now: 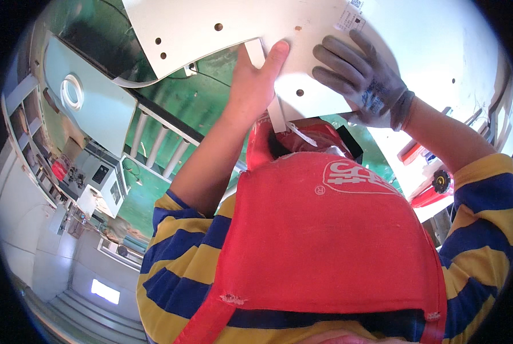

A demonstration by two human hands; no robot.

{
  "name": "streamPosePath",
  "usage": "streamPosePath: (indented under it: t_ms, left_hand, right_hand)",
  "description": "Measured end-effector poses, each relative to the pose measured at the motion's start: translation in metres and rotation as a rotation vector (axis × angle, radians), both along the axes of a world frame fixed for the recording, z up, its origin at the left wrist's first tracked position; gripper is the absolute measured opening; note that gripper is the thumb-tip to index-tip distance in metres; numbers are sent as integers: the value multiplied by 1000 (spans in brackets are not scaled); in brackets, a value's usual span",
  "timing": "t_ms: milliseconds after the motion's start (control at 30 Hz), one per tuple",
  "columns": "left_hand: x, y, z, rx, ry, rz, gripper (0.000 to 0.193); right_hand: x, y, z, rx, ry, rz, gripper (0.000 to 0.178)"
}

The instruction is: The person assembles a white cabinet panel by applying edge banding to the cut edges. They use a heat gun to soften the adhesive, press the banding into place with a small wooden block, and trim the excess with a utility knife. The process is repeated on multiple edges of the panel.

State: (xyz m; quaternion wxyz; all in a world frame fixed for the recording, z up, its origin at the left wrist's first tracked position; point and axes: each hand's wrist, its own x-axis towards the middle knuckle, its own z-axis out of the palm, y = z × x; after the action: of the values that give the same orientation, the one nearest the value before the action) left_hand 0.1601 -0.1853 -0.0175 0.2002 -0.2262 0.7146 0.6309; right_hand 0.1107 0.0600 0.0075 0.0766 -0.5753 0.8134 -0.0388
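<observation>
From the head camera, you hold one flat white sheet-metal panel (302, 40), smooth and drilled with several small round holes, raised before your chest. Your bare left hand (256, 80) presses its lower edge, fingers closed around it. Your right hand (362, 80), in a grey knit glove, lies on the panel's face, fingers curled against it. A red cloth apron (325, 241) covers your striped shirt.

White panel (222, 28) blocks 12 o'clock; red apron (331, 241) fills 6; open gap over green floor (170, 103) toward 10.
</observation>
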Motion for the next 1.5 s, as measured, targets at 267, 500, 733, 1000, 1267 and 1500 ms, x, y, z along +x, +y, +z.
streamPosePath:
  t_ms: [267,500,733,1000,1267,1500]
  left_hand:
    - [0,-1,1,-106,-26,-42,73]
    - [-9,3,2,-26,37,-66,79]
    - [56,16,3,290,-149,174,76]
    - [91,37,-8,462,-25,260,51]
    - [88,33,-2,357,5,180,51]
    - [92,24,-16,201,74,84,57]
  right_hand:
    - [3,-6,5,4,-104,7,78]
    - [12,-23,1,-100,-101,68,70]
    - [9,-23,4,-114,-24,-66,74]
    - [5,-7,14,-123,27,7,57]
    - [8,-8,-2,-298,12,-48,49]
    - [4,-10,8,-216,73,-33,42]
